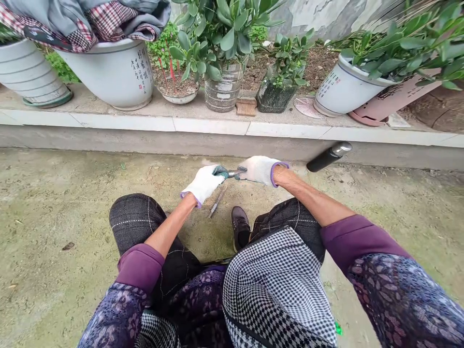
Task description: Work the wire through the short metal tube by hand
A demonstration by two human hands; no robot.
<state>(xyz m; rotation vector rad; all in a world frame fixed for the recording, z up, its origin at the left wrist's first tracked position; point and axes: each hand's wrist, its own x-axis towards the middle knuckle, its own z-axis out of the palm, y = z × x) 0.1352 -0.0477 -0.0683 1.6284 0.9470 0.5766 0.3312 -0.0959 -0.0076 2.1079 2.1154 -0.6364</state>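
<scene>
Both my hands wear white knit gloves with dark green palms and purple cuffs. My left hand (206, 182) is closed round one end of a small silvery metal piece (232, 174) with ridges like a screw thread. From the other side, my right hand (255, 169) pinches the same piece at its right end. The fingers cover most of it, so its exact kind does not show. Below my hands, a thin, pointed grey metal tool (218, 202) lies slanted on the concrete floor, touched by neither hand.
A low tiled ledge (210, 125) runs across the front, bearing potted plants, a wooden brush (246, 107) and a white pot (108, 72) heaped with clothes (90, 21). Against its foot, a black flask (328, 157) leans right of my hands. My shoe (239, 222) is below them.
</scene>
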